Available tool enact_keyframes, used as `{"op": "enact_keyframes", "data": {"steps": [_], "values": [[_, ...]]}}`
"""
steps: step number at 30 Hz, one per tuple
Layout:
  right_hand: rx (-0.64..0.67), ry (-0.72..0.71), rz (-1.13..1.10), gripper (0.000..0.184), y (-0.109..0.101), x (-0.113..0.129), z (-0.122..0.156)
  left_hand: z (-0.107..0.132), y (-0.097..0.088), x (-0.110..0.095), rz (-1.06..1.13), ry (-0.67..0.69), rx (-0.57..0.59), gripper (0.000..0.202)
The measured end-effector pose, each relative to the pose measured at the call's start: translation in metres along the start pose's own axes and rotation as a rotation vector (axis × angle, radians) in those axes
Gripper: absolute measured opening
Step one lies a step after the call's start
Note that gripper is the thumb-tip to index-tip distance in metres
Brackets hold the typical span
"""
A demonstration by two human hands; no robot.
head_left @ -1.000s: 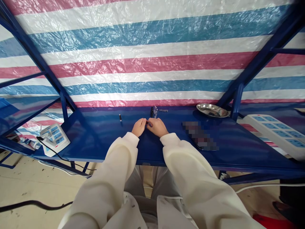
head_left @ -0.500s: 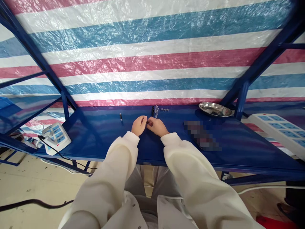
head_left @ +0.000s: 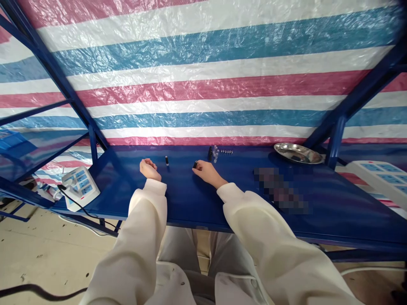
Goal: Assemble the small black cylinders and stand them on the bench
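My right hand pinches a small black cylinder between thumb and fingers, just above the blue table. Farther left, my left hand is closed, its fingers curled inward; whatever they may hold is hidden. Between the hands stands a small black tube with a white lower end, closer to my left hand. Beyond my right hand sit several black pieces in a row, with small clear plastic parts beside them. A line of tiny shiny metal parts continues to the right.
A shiny metal tray is at the back right, with a blurred-out dark object in front of it. White power strips stand at the left and right. Blue frame posts and a striped sheet border the table.
My hands were together and have separated. The left hand has moved left, past the standing tube, while the right stays near the middle, and the black cylinder now shows in its fingers.
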State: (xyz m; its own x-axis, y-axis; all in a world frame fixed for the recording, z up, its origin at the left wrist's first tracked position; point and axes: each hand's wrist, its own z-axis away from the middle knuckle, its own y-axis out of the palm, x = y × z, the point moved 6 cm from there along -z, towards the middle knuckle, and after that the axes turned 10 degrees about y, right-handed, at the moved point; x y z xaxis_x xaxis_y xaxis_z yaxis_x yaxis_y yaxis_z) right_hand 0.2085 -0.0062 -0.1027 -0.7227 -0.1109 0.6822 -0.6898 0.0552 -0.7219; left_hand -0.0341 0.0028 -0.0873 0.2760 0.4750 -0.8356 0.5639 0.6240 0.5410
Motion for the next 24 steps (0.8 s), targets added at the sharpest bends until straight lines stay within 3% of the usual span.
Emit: {"op": "enact_keyframes", "data": {"steps": [2,8,13,24], "values": [[0.017,0.011,0.094,0.009,0.009,0.01,-0.011,0.0,-0.006,0.008,0.027,-0.121,-0.04,0.021],[0.075,0.068,0.261,0.006,0.035,0.024,-0.04,0.008,-0.008,0.006,0.079,-0.161,-0.041,0.018],[0.088,0.05,0.242,0.006,0.049,0.026,-0.053,0.014,-0.01,0.009,0.117,-0.26,-0.05,0.015],[0.156,-0.048,0.108,0.012,0.065,0.039,-0.063,0.019,-0.008,0.006,0.168,-0.327,-0.036,0.016]]}}
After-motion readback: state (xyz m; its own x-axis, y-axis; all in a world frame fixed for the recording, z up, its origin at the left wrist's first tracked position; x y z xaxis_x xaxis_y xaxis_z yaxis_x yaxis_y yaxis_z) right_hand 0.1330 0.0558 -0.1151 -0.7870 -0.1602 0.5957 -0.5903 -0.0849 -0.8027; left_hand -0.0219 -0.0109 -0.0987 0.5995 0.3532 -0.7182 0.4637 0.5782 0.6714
